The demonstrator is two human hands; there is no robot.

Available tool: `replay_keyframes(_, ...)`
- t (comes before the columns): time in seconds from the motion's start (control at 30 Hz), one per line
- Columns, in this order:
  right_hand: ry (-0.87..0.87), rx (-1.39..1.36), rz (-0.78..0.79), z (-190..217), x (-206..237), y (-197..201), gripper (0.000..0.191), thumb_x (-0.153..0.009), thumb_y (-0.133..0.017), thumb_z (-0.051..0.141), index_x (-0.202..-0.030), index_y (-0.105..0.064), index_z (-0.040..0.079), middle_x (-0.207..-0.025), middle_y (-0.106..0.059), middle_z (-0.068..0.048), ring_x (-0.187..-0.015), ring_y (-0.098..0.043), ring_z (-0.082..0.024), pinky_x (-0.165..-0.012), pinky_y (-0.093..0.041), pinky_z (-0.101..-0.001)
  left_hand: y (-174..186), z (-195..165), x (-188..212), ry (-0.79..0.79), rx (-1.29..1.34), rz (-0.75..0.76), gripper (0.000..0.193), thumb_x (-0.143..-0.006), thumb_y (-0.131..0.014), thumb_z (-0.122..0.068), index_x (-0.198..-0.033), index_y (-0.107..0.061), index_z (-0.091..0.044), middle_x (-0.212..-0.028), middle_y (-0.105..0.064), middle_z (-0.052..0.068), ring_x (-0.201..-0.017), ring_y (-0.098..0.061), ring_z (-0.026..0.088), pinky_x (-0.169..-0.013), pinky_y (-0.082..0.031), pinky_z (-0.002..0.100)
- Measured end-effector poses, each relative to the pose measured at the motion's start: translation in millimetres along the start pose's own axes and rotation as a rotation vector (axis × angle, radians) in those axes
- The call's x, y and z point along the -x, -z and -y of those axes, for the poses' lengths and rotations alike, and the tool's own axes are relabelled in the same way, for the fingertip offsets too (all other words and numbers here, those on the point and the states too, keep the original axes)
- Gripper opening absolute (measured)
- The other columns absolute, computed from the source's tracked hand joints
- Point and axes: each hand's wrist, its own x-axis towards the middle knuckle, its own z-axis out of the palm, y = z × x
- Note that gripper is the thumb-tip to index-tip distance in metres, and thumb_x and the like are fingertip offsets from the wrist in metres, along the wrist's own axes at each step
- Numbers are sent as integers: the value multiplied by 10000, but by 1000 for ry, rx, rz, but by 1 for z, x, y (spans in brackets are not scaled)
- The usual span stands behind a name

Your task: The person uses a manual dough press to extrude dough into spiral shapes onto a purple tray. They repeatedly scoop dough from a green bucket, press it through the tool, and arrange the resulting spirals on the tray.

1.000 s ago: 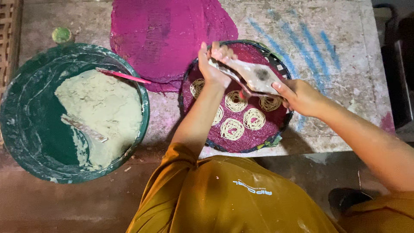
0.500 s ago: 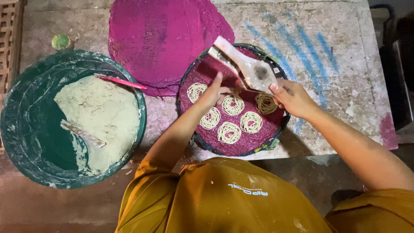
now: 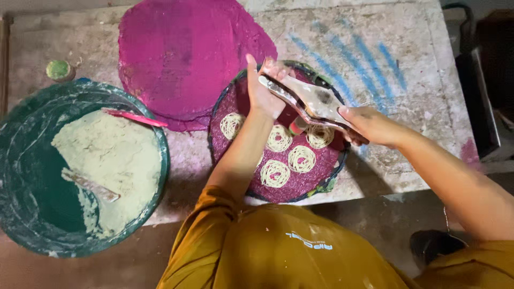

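1. Worn, paint-streaked grey tabletop (image 3: 428, 107) carries everything in view.
2. Above it, both hands hold a two-handled wooden dough press (image 3: 308, 101) over a round magenta woven mat (image 3: 308, 187).
3. Left hand (image 3: 265, 91) has its grip clamped on the press's far handle end; right hand (image 3: 369, 126) has its grip clamped on the near handle end.
4. Judging by its look, the press is stiff and fairly heavy, likely slick with dough, so the two handle ends are the firm places to take hold.
5. Five pale coiled noodle nests (image 3: 301, 158) lie on the mat below; they look soft and easily crushed.
6. Left of this sits a large green plastic basin (image 3: 16, 176) holding pale dough (image 3: 112, 166) and a pink spatula (image 3: 134, 118).
7. Behind lies a second, bare magenta round mat (image 3: 187, 53).
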Motion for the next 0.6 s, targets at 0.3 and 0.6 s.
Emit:
replay_keyframes(0.3, 95, 231, -181, 33, -1, -5, 646, -1023, -368, 585, -1030, -710, 37, -635, -626, -92, -616, -629, -242, -624, -517, -415, 18, 2, -26, -66, -77, -128, 575, -1022, -377, -638, -683, -458, -181, -570, -408, -36, -528, -418, 148, -670, -421, 362)
replay_keyframes(0.6, 256, 330, -309, 36, -5, -1, 633, -1045, -407, 565, -1099, -712, 13, -692, -653, -94, -663, -646, -235, -681, -510, -416, 1, 5, -43, -171, -136, -253, 522, -1013, -381, -566, -665, -419, -180, -537, -341, -38, -485, -335, 141, -589, -350, 340)
